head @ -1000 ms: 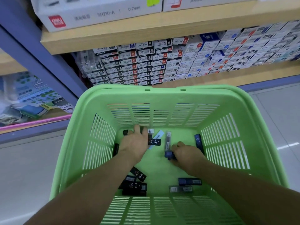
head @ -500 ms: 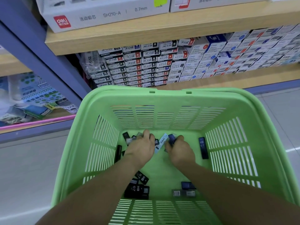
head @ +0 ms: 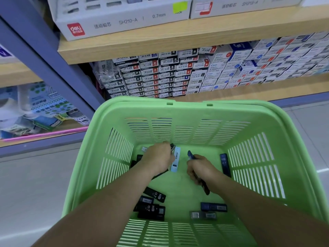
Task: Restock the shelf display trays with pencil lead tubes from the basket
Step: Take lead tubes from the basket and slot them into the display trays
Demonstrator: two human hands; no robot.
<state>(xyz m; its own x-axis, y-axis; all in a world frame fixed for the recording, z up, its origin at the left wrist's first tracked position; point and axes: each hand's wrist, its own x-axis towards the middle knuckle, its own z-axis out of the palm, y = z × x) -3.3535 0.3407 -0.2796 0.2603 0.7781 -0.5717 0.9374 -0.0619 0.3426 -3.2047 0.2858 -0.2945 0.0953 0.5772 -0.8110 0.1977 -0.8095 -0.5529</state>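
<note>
Squarely between left hand (head: 157, 158) and right hand (head: 200, 169) — pale tube (head: 175, 158)

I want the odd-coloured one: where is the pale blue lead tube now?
Head view: the pale blue tube lies on the green basket floor toward the far wall, between the left hand and the right hand, closer to the left.
</note>
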